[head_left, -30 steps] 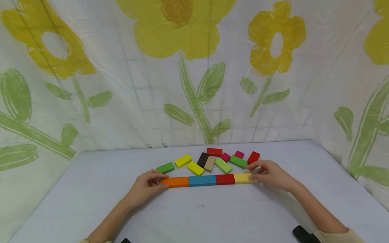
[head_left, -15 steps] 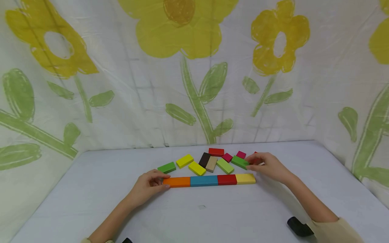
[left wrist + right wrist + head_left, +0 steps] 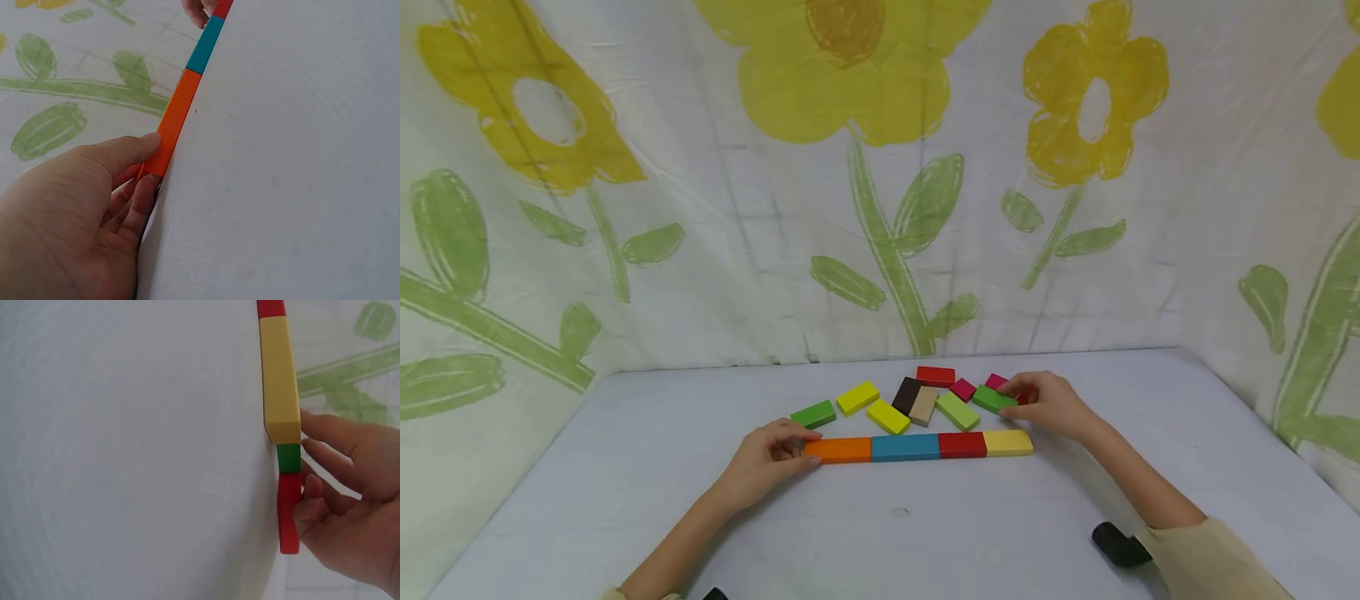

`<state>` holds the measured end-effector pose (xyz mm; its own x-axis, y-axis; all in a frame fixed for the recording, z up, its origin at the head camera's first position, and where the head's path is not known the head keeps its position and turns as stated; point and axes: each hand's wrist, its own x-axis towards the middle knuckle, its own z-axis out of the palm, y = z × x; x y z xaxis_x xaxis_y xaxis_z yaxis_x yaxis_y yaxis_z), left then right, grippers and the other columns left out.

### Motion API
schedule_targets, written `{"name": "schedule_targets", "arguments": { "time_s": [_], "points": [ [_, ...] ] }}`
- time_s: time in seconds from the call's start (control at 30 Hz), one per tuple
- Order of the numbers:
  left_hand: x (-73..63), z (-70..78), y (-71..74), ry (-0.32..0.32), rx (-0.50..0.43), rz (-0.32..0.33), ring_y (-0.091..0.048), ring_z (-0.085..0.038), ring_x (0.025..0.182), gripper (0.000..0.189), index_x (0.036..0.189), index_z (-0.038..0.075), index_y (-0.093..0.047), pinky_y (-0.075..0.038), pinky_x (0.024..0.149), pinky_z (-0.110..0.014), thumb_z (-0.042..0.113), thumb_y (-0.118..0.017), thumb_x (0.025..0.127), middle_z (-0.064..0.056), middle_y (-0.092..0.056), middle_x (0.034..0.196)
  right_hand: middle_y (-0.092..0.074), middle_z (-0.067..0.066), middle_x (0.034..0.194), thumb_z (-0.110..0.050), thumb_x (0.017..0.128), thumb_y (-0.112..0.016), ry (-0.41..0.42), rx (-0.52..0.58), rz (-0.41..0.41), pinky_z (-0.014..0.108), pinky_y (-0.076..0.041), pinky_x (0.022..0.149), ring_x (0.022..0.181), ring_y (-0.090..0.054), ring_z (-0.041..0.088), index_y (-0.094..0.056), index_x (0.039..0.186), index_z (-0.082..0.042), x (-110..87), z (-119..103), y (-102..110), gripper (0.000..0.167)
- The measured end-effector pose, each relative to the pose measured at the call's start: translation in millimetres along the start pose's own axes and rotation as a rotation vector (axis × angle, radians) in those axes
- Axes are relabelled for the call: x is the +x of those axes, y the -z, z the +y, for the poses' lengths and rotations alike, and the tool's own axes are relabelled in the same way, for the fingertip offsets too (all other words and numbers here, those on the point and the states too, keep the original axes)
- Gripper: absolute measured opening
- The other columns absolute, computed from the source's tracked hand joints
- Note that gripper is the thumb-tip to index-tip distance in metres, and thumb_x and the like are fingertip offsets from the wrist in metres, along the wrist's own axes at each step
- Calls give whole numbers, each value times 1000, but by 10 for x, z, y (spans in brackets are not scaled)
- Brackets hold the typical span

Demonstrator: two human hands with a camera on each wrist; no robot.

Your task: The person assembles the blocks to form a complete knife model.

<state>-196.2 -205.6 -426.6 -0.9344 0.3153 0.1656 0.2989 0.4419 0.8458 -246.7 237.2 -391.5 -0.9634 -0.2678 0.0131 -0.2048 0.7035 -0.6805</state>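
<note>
Orange (image 3: 838, 451), blue (image 3: 906, 447), red (image 3: 962, 445) and pale yellow (image 3: 1009, 443) blocks lie end to end in a straight row. My left hand (image 3: 767, 462) grips the orange block's left end between thumb and fingers, also plain in the left wrist view. Behind the row's right end, my right hand (image 3: 1048, 406) has thumb and index finger at the right end of a dark green block (image 3: 992, 399), pinching it. In the right wrist view, a red block (image 3: 289, 512) lies close by my curled lower fingers; in the head view my hand mostly hides it.
Loose blocks lie behind the row: green (image 3: 813, 415), two yellow (image 3: 858, 398), dark brown (image 3: 907, 396), tan (image 3: 923, 406), light green (image 3: 958, 411), red (image 3: 936, 377) and two small pink cubes (image 3: 962, 389). A flower-printed curtain (image 3: 760, 250) backs the white table (image 3: 895, 542).
My right hand has left the pale yellow block and moved back and slightly left to the dark green block. The left hand stays on the orange block; the row looks unmoved.
</note>
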Motion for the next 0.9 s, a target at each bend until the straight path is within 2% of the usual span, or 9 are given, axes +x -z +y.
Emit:
{"name": "schedule_targets", "arguments": {
  "time_s": [0.17, 0.43, 0.73, 0.9],
  "points": [
    [-6, 16, 1, -2, -10, 3, -56, -8, 79, 29, 116, 5, -79, -49, 69, -19, 13, -85, 89, -7, -67, 101, -72, 17, 110, -12, 89, -84, 9, -17, 14, 33, -53, 77, 99, -60, 27, -73, 117, 3, 23, -10, -20, 34],
    [-13, 19, 0, 5, -13, 5, -56, -8, 79, 29, 116, 4, -79, -49, 69, -18, 12, -85, 89, -8, -68, 103, -73, 17, 110, -12, 90, -83, 0, -14, 25, 33, -52, 75, 96, -59, 26, -73, 118, 4, 22, -4, -29, 34],
    [-7, 25, 6, 26, -11, -1, -56, -9, 79, 29, 117, 5, -79, -49, 69, -19, 14, -85, 90, -7, -67, 102, -73, 17, 118, -17, 92, -81, 9, -49, 13, 33, -54, 81, 107, -61, 31, -75, 121, 1, -95, -37, 73, 34],
    [-5, 23, 6, 24, -11, -2, -56, -9, 79, 29, 117, 5, -79, -49, 69, -19, 13, -85, 90, -7, -67, 101, -74, 15, 116, -17, 93, -80, 63, -32, -4, 28, -53, 74, 100, -60, 26, -75, 123, 2, -187, -15, 169, 36]
  ]
}}
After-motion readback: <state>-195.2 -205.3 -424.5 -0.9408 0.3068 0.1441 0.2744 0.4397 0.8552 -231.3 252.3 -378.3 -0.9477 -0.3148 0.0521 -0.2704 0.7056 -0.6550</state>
